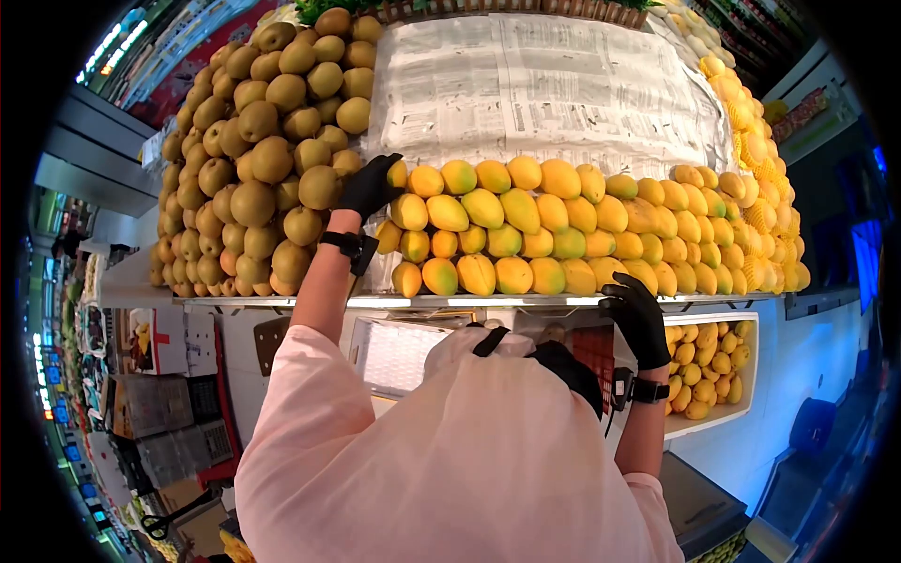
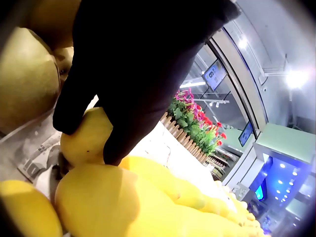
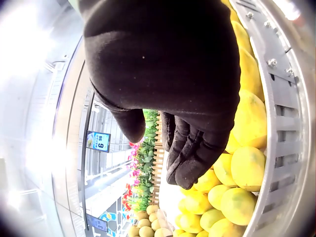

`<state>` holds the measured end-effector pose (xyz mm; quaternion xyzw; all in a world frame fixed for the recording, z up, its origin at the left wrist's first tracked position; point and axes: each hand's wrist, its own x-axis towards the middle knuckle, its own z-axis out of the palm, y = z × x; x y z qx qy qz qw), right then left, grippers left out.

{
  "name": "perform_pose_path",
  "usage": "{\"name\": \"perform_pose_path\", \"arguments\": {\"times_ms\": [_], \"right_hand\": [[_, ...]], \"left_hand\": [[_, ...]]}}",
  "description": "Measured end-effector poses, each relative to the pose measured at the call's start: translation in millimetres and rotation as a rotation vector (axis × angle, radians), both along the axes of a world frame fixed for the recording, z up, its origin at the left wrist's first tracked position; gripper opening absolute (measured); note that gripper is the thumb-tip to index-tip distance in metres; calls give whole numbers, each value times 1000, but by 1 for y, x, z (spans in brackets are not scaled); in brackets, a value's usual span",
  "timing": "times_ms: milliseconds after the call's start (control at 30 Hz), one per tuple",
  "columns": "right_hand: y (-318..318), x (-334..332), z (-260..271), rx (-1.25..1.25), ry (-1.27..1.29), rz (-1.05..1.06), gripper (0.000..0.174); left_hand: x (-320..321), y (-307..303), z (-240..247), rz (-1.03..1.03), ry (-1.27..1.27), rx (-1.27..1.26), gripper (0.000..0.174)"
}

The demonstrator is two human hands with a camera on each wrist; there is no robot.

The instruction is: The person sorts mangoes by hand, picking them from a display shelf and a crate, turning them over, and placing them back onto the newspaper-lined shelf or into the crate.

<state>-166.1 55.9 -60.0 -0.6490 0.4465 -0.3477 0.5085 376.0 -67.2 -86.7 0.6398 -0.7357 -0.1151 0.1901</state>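
Black gloves cover both hands. My left hand (image 1: 370,188) is at the left end of the back row of mangoes, beside the brown round pears (image 1: 272,159). In the left wrist view its thumb and fingers pinch a yellow mango (image 2: 85,143), which sits against a larger mango (image 2: 98,197) in front. My right hand (image 1: 638,321) hovers by the front edge of the mango rows (image 1: 513,275), right of the middle. Its fingers (image 3: 190,168) curl loosely in the right wrist view, with nothing between them and the thumb.
Newspaper sheets (image 1: 554,84) cover the sloped stand behind the mangoes. A metal rail (image 3: 284,133) runs along the front edge. Below on the right stands a white foam box (image 1: 751,375) of mangoes. Net-wrapped yellow fruit (image 1: 751,150) lines the right side; a small wooden fence (image 2: 185,140) with flowers stands behind.
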Motion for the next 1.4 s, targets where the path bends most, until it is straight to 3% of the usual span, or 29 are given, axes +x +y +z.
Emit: {"name": "perform_pose_path", "arguments": {"times_ms": [67, 167, 233, 333, 467, 567, 767, 867, 967, 1067, 1167, 1200, 1333, 1367, 1400], "right_hand": [[2, 2, -3, 206, -252, -36, 31], [2, 1, -12, 190, -200, 4, 35], [2, 2, -6, 30, -11, 51, 35], [5, 4, -6, 8, -33, 40, 34], [11, -1, -19, 346, -328, -72, 35], [14, -8, -30, 339, -300, -64, 31], [22, -7, -14, -349, 422, 58, 24], [23, -9, -15, -412, 399, 62, 23], [31, -10, -19, 354, -272, -221, 24], [34, -31, -31, 167, -70, -168, 33], [39, -38, -12, -235, 374, -10, 36], [44, -47, -34, -5, 44, -102, 32], [64, -60, -41, 459, -446, -418, 30], [68, -64, -46, 394, -347, -424, 27], [72, -67, -45, 224, -72, -341, 24]], "left_hand": [[4, 1, -1, 5, 53, 52, 65], [3, 0, 9, 130, 168, 173, 58], [-2, -3, 22, 233, 301, 278, 54], [-23, -2, 51, 361, 360, 473, 55], [-15, -20, 27, 326, 184, 496, 59], [-6, -34, 8, 277, 70, 456, 57], [-13, -38, -10, 194, -274, 223, 50], [-18, -32, 6, 223, -227, 254, 50], [-19, -22, 17, 282, -64, 232, 50], [-4, -21, 5, 162, -147, -4, 45], [-30, -3, 42, 275, 6, -33, 51], [-38, 1, 46, 325, 149, -31, 48], [-68, 10, 39, 247, 306, -59, 46], [-77, 11, 31, 273, 339, -59, 43], [-94, 17, 38, 269, 463, -17, 40]]}}
